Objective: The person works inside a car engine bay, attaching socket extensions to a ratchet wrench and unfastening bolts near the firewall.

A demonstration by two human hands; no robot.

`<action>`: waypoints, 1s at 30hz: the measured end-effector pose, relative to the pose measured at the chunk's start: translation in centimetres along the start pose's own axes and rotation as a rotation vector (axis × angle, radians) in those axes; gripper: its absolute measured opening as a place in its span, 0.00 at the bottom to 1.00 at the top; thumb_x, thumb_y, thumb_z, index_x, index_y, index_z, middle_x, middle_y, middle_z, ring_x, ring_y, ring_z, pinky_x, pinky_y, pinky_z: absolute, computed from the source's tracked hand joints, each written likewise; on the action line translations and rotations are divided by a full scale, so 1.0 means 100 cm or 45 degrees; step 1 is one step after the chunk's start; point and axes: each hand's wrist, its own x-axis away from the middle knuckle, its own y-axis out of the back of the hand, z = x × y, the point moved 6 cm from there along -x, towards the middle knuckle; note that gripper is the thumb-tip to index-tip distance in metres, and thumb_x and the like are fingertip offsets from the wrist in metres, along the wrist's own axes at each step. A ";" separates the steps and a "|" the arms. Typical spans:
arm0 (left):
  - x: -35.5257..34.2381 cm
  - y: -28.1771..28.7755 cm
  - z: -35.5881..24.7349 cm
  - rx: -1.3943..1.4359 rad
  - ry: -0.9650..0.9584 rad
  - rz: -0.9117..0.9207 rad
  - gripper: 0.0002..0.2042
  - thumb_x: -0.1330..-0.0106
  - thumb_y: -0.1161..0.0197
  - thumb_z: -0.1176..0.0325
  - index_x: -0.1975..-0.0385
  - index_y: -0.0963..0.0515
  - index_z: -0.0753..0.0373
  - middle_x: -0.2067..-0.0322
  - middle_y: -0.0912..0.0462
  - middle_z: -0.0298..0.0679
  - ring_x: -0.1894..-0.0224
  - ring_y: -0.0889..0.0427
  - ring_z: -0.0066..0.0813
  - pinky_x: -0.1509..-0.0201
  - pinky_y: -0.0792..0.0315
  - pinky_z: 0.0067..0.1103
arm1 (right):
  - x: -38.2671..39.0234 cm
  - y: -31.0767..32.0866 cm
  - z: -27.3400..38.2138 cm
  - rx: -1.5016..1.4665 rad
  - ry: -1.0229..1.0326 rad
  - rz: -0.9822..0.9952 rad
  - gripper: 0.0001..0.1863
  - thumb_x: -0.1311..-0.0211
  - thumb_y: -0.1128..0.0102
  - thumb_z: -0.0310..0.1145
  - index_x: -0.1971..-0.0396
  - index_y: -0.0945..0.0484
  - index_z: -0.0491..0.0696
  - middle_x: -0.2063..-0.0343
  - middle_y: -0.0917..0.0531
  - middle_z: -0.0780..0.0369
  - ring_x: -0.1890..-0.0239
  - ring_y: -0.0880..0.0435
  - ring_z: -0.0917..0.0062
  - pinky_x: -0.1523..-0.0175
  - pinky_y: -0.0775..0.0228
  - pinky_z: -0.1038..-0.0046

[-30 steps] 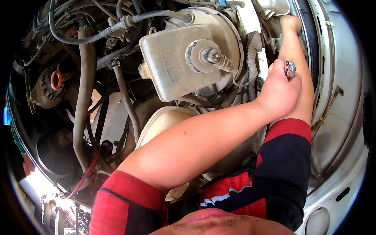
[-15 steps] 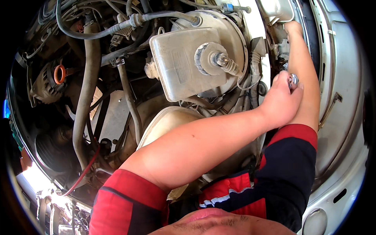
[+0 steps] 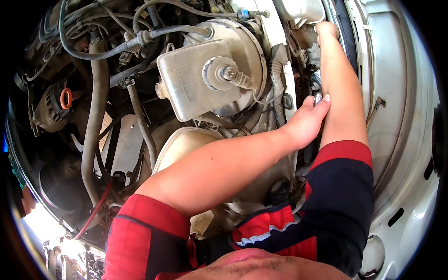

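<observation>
Left hand (image 3: 304,125) has tipped forward, gripping a metal tool (image 3: 318,98); whether right hand (image 3: 328,30) holds anything, I can't tell.

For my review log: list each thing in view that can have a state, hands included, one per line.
Left hand: fingers closed on a shiny metal piece, mostly hidden.
Right hand: reaching deep at the side; its grip cannot be seen.
Reservoir: dusty, capped.
Reservoir cap: on, with a plug fitted.
Grey hose: attached to the round housing.
Red cable: gently bent.
</observation>
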 end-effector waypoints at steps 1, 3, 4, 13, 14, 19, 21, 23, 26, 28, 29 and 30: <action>-0.001 -0.003 0.003 0.002 0.020 0.054 0.29 0.21 0.59 0.40 0.48 0.36 0.66 0.60 0.22 0.42 0.59 0.23 0.33 0.52 0.27 0.31 | 0.001 0.000 0.004 0.185 0.074 0.013 0.14 0.39 0.41 0.28 0.57 0.21 0.36 0.68 0.17 0.57 0.76 0.20 0.72 0.74 0.30 0.67; 0.000 -0.008 0.009 0.080 0.046 0.141 0.32 0.21 0.63 0.38 0.45 0.36 0.67 0.60 0.22 0.41 0.62 0.24 0.30 0.58 0.27 0.29 | 0.002 0.004 0.005 0.175 0.125 -0.111 0.18 0.39 0.41 0.26 0.51 0.22 0.34 0.61 0.15 0.51 0.67 0.15 0.66 0.59 0.22 0.64; 0.000 -0.010 0.010 0.176 0.061 0.187 0.34 0.21 0.63 0.37 0.40 0.39 0.67 0.55 0.22 0.43 0.57 0.23 0.32 0.53 0.27 0.29 | 0.000 0.002 0.002 0.147 0.077 -0.067 0.18 0.40 0.41 0.25 0.51 0.23 0.33 0.57 0.16 0.49 0.63 0.14 0.65 0.57 0.22 0.64; 0.022 -0.017 -0.005 0.785 0.241 0.223 0.42 0.28 0.52 0.31 0.29 0.34 0.63 0.31 0.29 0.48 0.31 0.30 0.39 0.25 0.40 0.33 | 0.014 0.001 -0.001 -0.380 -0.104 -0.126 0.15 0.41 0.37 0.24 0.55 0.24 0.33 0.61 0.16 0.51 0.70 0.14 0.68 0.74 0.25 0.68; 0.024 -0.017 -0.009 0.775 0.216 0.223 0.42 0.29 0.51 0.31 0.29 0.34 0.63 0.31 0.29 0.48 0.31 0.30 0.39 0.25 0.40 0.33 | 0.018 0.003 0.000 -0.370 -0.115 -0.111 0.15 0.41 0.38 0.24 0.55 0.24 0.33 0.61 0.16 0.51 0.71 0.14 0.68 0.75 0.25 0.68; 0.026 -0.015 -0.015 0.786 0.215 0.216 0.41 0.29 0.49 0.32 0.29 0.35 0.62 0.33 0.27 0.47 0.33 0.28 0.39 0.27 0.38 0.33 | 0.033 0.002 0.002 -0.590 -0.146 -0.058 0.12 0.41 0.40 0.21 0.58 0.23 0.34 0.63 0.16 0.53 0.76 0.17 0.71 0.78 0.29 0.69; 0.025 -0.015 -0.015 0.817 0.227 0.199 0.40 0.29 0.48 0.33 0.30 0.33 0.64 0.34 0.25 0.47 0.34 0.26 0.39 0.27 0.37 0.33 | 0.033 0.001 0.002 -0.644 -0.137 -0.094 0.12 0.41 0.40 0.21 0.58 0.23 0.34 0.63 0.16 0.54 0.76 0.17 0.71 0.78 0.30 0.68; 0.024 -0.016 -0.013 0.838 0.243 0.212 0.40 0.29 0.48 0.33 0.31 0.33 0.65 0.35 0.25 0.48 0.35 0.26 0.40 0.27 0.37 0.32 | 0.031 -0.001 -0.001 -0.705 -0.152 -0.129 0.12 0.41 0.41 0.21 0.58 0.23 0.34 0.64 0.16 0.54 0.76 0.17 0.72 0.78 0.31 0.68; 0.023 -0.015 -0.012 0.829 0.242 0.177 0.41 0.29 0.48 0.33 0.32 0.32 0.66 0.36 0.24 0.48 0.35 0.25 0.40 0.27 0.37 0.32 | 0.025 -0.004 -0.005 -0.810 -0.182 -0.165 0.12 0.41 0.41 0.21 0.58 0.23 0.34 0.64 0.16 0.54 0.76 0.18 0.72 0.79 0.32 0.68; 0.022 -0.015 -0.011 0.834 0.237 0.191 0.41 0.29 0.48 0.33 0.32 0.32 0.66 0.35 0.24 0.48 0.35 0.26 0.40 0.27 0.37 0.32 | 0.022 -0.005 -0.006 -0.853 -0.196 -0.178 0.12 0.41 0.42 0.21 0.58 0.23 0.33 0.64 0.16 0.54 0.77 0.18 0.72 0.79 0.33 0.68; 0.022 -0.016 -0.011 0.838 0.240 0.201 0.41 0.29 0.48 0.33 0.32 0.32 0.66 0.35 0.24 0.48 0.35 0.26 0.40 0.27 0.37 0.32 | 0.021 -0.005 -0.007 -0.872 -0.205 -0.184 0.12 0.41 0.42 0.20 0.58 0.23 0.33 0.64 0.16 0.54 0.77 0.19 0.72 0.79 0.33 0.68; 0.021 -0.015 -0.010 0.835 0.237 0.184 0.41 0.29 0.48 0.33 0.31 0.32 0.66 0.35 0.25 0.49 0.35 0.26 0.40 0.27 0.38 0.32 | 0.020 -0.006 -0.007 -0.888 -0.211 -0.190 0.12 0.41 0.42 0.20 0.58 0.23 0.33 0.65 0.16 0.55 0.77 0.19 0.72 0.79 0.34 0.68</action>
